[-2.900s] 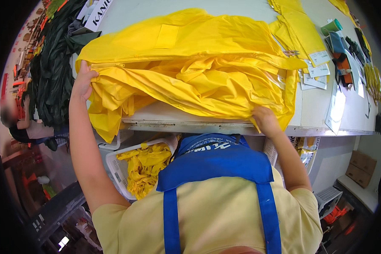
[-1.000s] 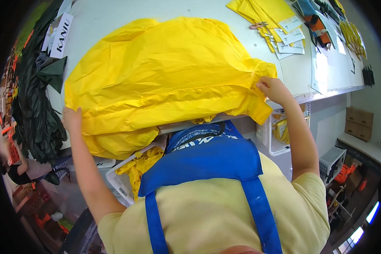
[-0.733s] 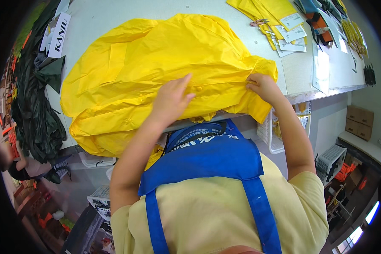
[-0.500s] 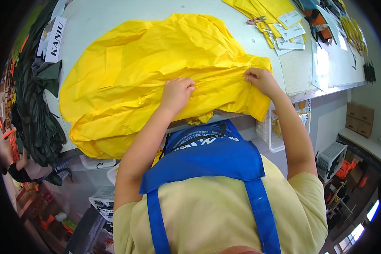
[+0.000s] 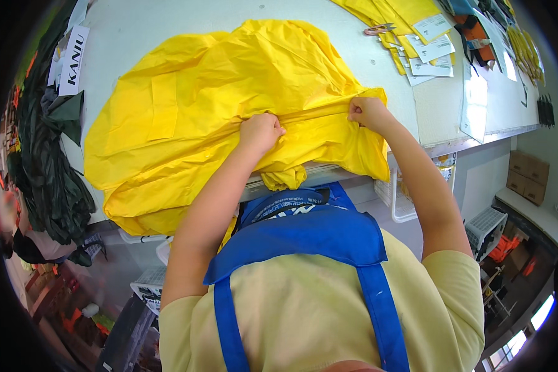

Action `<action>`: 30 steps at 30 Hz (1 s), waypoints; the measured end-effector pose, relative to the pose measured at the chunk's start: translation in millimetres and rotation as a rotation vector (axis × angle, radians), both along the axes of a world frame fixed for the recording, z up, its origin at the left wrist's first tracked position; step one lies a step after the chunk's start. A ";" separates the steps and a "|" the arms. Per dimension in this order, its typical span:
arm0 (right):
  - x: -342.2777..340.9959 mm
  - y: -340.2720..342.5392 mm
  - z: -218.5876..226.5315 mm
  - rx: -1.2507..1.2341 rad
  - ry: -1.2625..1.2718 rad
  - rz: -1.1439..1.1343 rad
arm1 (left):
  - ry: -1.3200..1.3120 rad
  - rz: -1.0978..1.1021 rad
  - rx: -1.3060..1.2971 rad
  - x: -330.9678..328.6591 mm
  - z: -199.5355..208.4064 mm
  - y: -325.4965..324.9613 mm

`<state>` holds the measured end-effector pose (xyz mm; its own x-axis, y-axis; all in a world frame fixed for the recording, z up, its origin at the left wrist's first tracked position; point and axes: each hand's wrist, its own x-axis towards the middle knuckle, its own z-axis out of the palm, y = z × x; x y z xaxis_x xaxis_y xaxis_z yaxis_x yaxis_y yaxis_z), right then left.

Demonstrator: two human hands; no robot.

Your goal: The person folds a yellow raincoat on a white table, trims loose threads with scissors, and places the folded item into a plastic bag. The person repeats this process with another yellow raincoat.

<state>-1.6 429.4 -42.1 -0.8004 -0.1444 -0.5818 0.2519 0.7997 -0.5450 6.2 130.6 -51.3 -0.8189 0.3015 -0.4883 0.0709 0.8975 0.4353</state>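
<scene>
A large yellow garment (image 5: 217,80) of thin, slightly shiny fabric lies spread and creased over the white table, with a rectangular pocket or flap on its left part. Closed fingers of my left hand (image 5: 260,132) grip a fold near the middle of its front side. Toward the garment's right end, my right hand (image 5: 370,113) pinches the same long fold, its fingertips partly hidden in the cloth. Between both hands the fold runs fairly straight. A bunched piece of the yellow fabric hangs over the table's front edge, below and right of my left hand.
Thread snips (image 5: 379,29) lie by folded yellow pieces with white labels (image 5: 432,48) at the back right. Dark garments (image 5: 53,155) drape over the left edge, beside a white sign (image 5: 74,61). White baskets (image 5: 405,197) stand under the table. Another person is at far left.
My right hand has shifted slightly left with the garment's right end. My left hand stays on the fold, its fingers curled in more. The bunched fabric at the front edge shows more.
</scene>
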 end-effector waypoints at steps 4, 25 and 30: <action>0.6 -1.0 -3.5 0.019 0.092 0.092 | -0.051 -0.049 0.014 -9.1 0.0 -3.9; 23.5 -180.6 64.8 -0.292 0.591 0.452 | 0.588 0.078 -0.073 94.7 91.0 -193.6; 14.7 -213.1 20.6 -0.201 0.341 0.471 | 0.442 0.077 0.130 83.9 70.9 -222.8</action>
